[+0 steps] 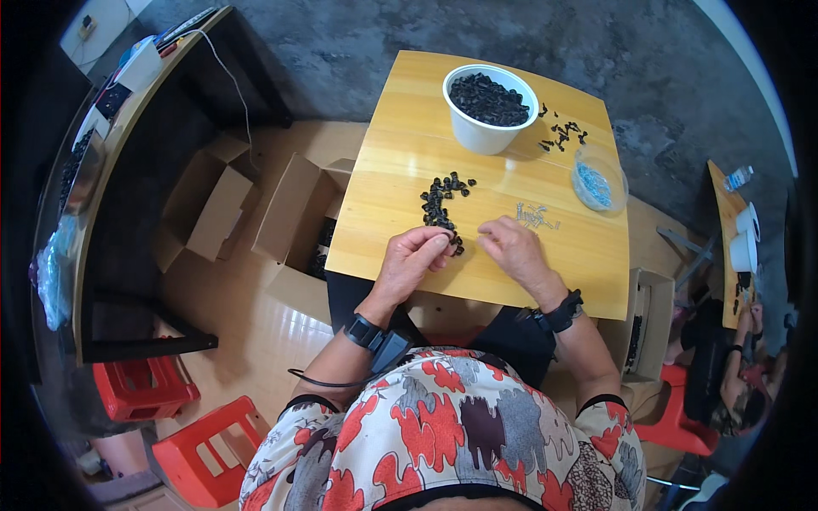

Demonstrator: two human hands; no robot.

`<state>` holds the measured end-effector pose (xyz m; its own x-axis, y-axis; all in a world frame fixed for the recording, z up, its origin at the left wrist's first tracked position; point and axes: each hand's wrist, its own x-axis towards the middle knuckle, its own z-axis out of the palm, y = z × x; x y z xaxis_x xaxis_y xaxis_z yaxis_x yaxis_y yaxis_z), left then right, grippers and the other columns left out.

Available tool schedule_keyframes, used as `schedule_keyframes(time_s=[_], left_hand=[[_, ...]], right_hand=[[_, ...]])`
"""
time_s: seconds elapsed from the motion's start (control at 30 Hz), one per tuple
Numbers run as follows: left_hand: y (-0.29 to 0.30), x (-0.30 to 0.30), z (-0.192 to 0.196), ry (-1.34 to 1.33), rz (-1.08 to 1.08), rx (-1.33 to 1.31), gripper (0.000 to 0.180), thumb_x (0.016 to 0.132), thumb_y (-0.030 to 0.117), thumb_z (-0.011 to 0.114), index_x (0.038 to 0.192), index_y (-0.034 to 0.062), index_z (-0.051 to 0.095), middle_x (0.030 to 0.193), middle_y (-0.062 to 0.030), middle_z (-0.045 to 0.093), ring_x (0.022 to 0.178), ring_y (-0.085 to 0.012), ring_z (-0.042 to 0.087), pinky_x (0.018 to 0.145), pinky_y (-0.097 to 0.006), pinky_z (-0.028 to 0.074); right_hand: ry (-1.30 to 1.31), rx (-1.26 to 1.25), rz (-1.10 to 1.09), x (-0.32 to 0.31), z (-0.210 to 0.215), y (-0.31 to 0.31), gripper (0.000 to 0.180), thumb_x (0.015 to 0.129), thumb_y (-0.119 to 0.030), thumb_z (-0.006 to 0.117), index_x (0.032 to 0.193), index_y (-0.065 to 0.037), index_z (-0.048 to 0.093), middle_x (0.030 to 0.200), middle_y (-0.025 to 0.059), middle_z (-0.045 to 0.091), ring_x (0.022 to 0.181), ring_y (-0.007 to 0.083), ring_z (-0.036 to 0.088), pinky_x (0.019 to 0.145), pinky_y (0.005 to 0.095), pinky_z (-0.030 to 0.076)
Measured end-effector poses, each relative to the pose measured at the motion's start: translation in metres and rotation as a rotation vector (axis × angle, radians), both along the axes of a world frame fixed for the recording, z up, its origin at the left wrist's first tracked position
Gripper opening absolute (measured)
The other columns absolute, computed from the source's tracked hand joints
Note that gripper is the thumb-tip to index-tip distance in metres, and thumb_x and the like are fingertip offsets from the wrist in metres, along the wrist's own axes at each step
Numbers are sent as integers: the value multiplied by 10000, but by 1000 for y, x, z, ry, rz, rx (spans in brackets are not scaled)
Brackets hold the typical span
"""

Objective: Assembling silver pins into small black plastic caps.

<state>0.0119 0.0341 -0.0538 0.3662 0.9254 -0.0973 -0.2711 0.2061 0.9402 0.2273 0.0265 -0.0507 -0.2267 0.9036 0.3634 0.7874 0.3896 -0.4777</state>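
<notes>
1. Two hands rested at the near edge of a small wooden surface, toward 6 o'clock on it.
2. The left hand had its fingers curled and pressed together, pinching a small black part at the near end of a curved line of black parts.
3. That line ran from the fingers up toward 12 o'clock, ending near the middle of the surface.
4. The right hand lay just beside the left, at its 3 o'clock; its fingers were bent inward toward the left hand, and whether they pinched anything could not be told.
5. A little heap of pale screws sat close to the right hand, at its 1 o'clock.
6. A white bowl full of black parts stood at the far edge, at 12 o'clock.
7. Loose black parts lay scattered at the bowl's 3 o'clock.
8. A clear dish holding bluish pieces stood near the right edge, at 2 o'clock from the hands.
9. Open cardboard boxes stood on the floor at 9 o'clock from the surface.
</notes>
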Motion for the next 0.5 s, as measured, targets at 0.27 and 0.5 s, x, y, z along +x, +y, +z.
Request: schedule_keyframes(time_s=[0.27, 0.5], left_hand=[[-14, -13, 0, 85, 80, 42, 182, 902, 113, 581, 1048, 16, 629, 823, -2, 627, 652, -50, 544, 616, -195, 468], [-16, -9, 6, -86, -29, -104, 200, 908, 97, 567, 1095, 27, 571, 886, -51, 651, 690, -69, 588, 620, -196, 499]], right_hand=[[-189, 62, -6, -8, -8, -8, 81, 760, -79, 652, 793, -63, 580, 724, 102, 529, 692, 311, 588, 598, 405, 491], [208, -89, -80, -12, -6, -25, 79, 792, -34, 632, 854, -38, 583, 756, 87, 615, 649, 212, 606, 575, 314, 491]])
